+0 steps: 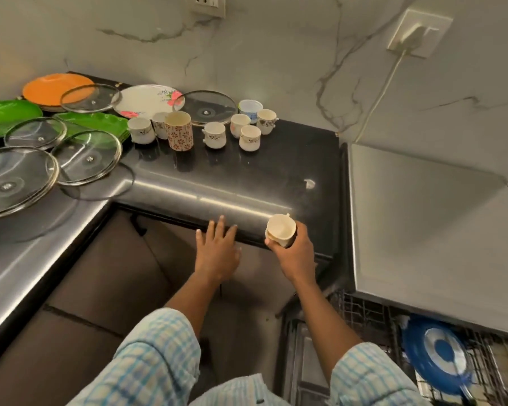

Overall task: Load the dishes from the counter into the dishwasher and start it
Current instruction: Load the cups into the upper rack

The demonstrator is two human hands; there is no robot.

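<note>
Gripping a cream cup (280, 230), the right hand (295, 253) has its fingers curled round it, mouth tipped up toward the camera, right over the front edge of the dark surface (247, 177). Left hand (217, 247) is flat with fingers spread, holding nothing, at that same edge; can't tell if it's touching. Small cups (214, 134) and a flowery mug (179, 130) sit further back, with glass lids (87, 155) and plates (147, 101) off left. The dishwasher rack (361, 312) at lower right holds a blue plate (434, 358).
</note>
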